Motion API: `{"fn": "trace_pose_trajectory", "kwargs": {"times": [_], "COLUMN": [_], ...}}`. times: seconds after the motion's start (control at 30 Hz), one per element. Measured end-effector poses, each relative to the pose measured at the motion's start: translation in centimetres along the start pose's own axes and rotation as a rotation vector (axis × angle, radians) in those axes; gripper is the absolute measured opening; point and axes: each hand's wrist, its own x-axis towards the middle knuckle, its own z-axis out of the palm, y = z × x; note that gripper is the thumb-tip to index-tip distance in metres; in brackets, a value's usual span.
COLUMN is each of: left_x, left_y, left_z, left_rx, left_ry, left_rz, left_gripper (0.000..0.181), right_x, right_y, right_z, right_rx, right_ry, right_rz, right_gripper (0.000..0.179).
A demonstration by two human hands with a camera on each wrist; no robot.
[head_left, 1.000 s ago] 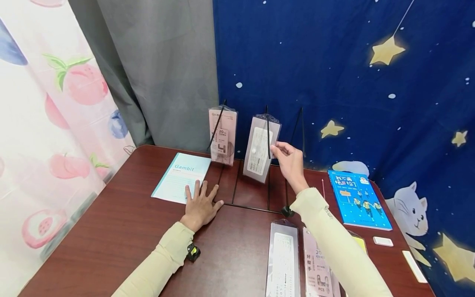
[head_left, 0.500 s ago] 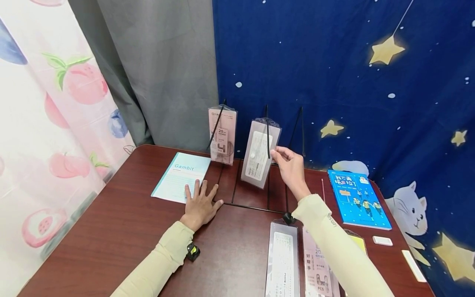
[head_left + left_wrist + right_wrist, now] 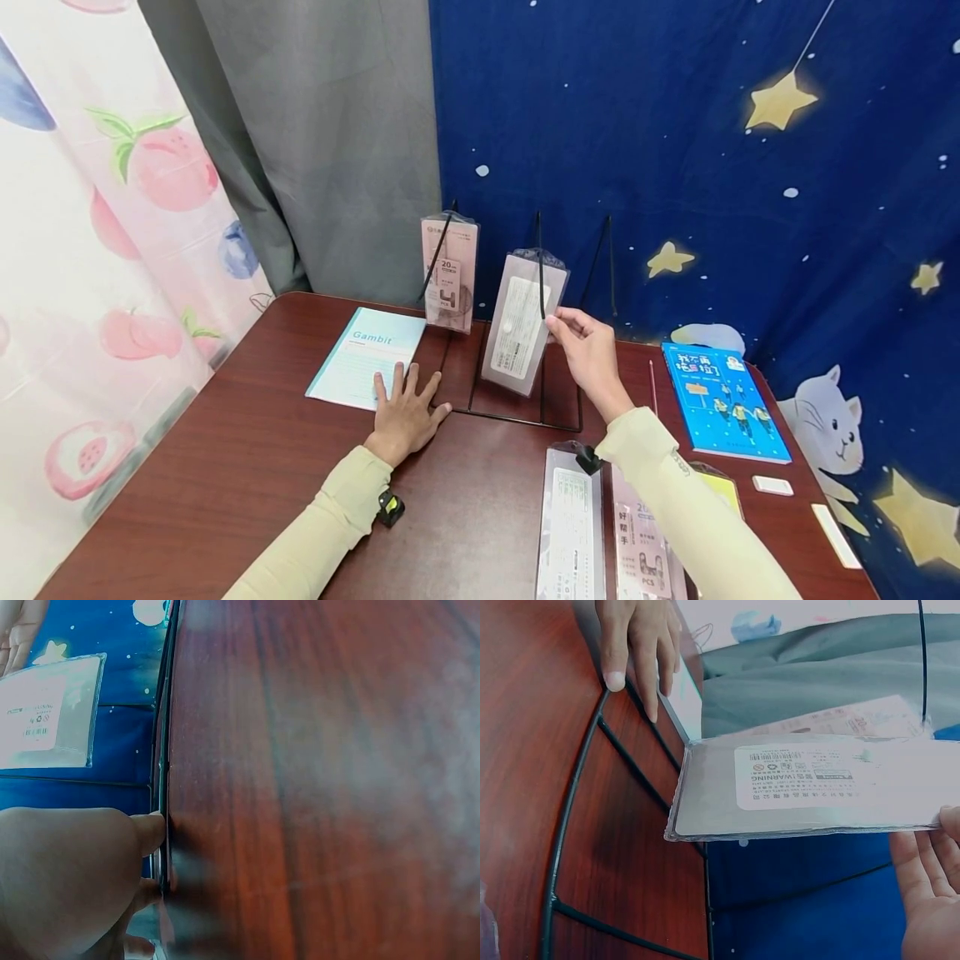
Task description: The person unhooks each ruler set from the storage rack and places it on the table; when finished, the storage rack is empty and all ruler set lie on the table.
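Observation:
My right hand (image 3: 588, 354) pinches the right edge of a clear-sleeved package (image 3: 521, 327) with a white label. The package hangs tilted at the middle hook of a black wire rack (image 3: 525, 422), its lower end above the rack's base. In the right wrist view, thumb and fingers hold the package (image 3: 795, 787) near one end. My left hand (image 3: 405, 421) lies with spread fingers across the rack's front left corner and the edge of a pale blue notebook (image 3: 360, 367). A pink package (image 3: 450, 275) hangs on the rack's left hook.
On the table (image 3: 225, 467), a grey package (image 3: 572, 525) and a pink package (image 3: 637, 533) lie in front, partly under the right sleeve. A blue book (image 3: 723, 404), a pencil (image 3: 653, 383) and a white eraser-like block (image 3: 772, 486) lie at right. Curtains hang behind.
The right hand and the held package have moved down and toward me along the middle hook. The left hand has stayed in place.

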Motion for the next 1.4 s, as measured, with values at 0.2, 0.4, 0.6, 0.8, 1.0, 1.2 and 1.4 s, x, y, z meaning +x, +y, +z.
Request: {"fn": "trace_pose_trajectory", "kwargs": {"times": [0.2, 0.4, 0.6, 0.8, 1.0, 1.2, 1.4], "left_x": [0.2, 0.4, 0.2, 0.1, 0.3, 0.2, 0.2], "left_y": [-0.1, -0.2, -0.1, -0.1, -0.2, -0.1, -0.1], "left_z": [0.1, 0.5, 0.5, 0.3, 0.3, 0.1, 0.2], "left_rx": [-0.003, -0.006, 0.006, 0.018, 0.019, 0.016, 0.026], "left_ry": [0.008, -0.013, -0.007, -0.001, -0.005, -0.007, -0.020], "left_rz": [0.004, -0.002, -0.001, 0.003, -0.001, 0.002, -0.001], "left_gripper": [0.062, 0.063, 0.064, 0.062, 0.063, 0.063, 0.064], "right_x": [-0.8, -1.6, -2.5, -3.3, -4.3, -5.4, -6.1], "right_y": [-0.1, -0.2, -0.2, -0.2, -0.6, -0.9, -1.0], "right_z": [-0.2, -0.5, -0.6, -0.8, -1.0, -1.1, -1.2], "right_rx": [0.003, 0.006, 0.024, 0.043, 0.030, 0.045, 0.041], "right_ry": [-0.014, -0.035, -0.043, -0.045, -0.054, -0.067, -0.071], "right_rz": [0.000, 0.012, 0.025, 0.035, 0.067, 0.068, 0.076], "right_gripper": [0.024, 0.025, 0.025, 0.023, 0.024, 0.024, 0.026]}}
